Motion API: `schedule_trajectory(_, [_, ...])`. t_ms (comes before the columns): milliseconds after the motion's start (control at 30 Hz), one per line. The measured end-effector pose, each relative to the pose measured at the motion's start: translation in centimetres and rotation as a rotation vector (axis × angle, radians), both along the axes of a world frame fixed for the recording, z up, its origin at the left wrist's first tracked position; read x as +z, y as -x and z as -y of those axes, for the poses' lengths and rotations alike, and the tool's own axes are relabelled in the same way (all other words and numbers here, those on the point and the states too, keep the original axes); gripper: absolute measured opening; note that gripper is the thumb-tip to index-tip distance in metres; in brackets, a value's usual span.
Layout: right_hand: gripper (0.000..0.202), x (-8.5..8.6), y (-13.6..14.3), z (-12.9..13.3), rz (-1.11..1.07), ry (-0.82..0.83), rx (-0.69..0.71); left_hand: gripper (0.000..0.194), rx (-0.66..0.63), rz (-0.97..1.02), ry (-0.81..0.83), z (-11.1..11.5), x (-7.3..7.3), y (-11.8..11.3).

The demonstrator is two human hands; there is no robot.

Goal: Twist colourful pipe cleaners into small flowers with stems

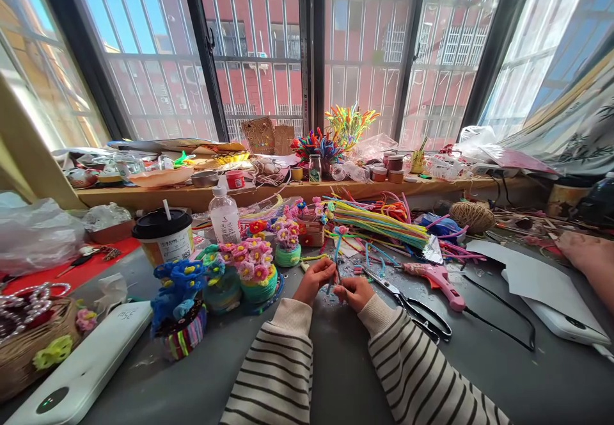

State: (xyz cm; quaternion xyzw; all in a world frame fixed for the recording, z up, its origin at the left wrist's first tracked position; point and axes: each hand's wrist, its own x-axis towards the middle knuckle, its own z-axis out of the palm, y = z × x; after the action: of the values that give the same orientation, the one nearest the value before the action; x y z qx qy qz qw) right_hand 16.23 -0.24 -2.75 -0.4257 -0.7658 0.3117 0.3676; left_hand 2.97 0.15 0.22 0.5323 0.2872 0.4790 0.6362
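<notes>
Over the middle of the grey table, my left hand [316,280] and my right hand [355,292] are close together, fingers pinched. Between them is a thin blue pipe cleaner [338,249], gripped by the fingertips of both hands. A small pink flower [341,229] shows just above it; whether the two are joined I cannot tell. To the right of my right hand lie scissors [407,303] with black handles and a pink glue gun [439,282]. Left of my left hand stand a pot of pink fuzzy flowers [254,268] and a pot of blue ones [180,297].
Behind my hands lies a bundle of colourful pipe cleaners [378,223]. A bottle [224,217] and a lidded cup [163,236] stand left. White power banks lie at both sides. Another person's hand [588,258] rests at the right edge. A cluttered ledge [268,196] runs below the window.
</notes>
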Motion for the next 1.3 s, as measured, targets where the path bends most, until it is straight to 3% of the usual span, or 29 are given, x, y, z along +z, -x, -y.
schedule_trajectory(167, [0.052,-0.21,0.0,-0.2,-0.016,-0.01,-0.017,0.016,-0.037,0.022,0.009,-0.04,-0.07,-0.07])
schedule_trajectory(400, [0.048,0.14,0.07,-0.11,-0.051,-0.007,-0.12,0.018,0.047,0.03,0.022,0.12,0.13,-0.13])
schedule_trajectory(600, [0.058,-0.12,0.04,-0.22,0.003,0.014,0.017,0.022,0.065,0.038,0.002,0.05,0.25,-0.01])
schedule_trajectory(833, [0.067,-0.4,0.0,-0.45,0.012,0.007,0.082,0.019,-0.063,-0.013,-0.019,0.14,0.16,0.12])
schedule_trajectory(1133, [0.057,-0.17,0.04,-0.2,0.014,-0.047,-0.074,0.021,-0.056,-0.03,-0.001,0.29,0.39,-0.01])
schedule_trajectory(1300, [0.052,0.07,0.12,-0.06,0.047,-0.038,-0.115,0.021,0.076,-0.096,-0.021,0.13,0.31,-0.06])
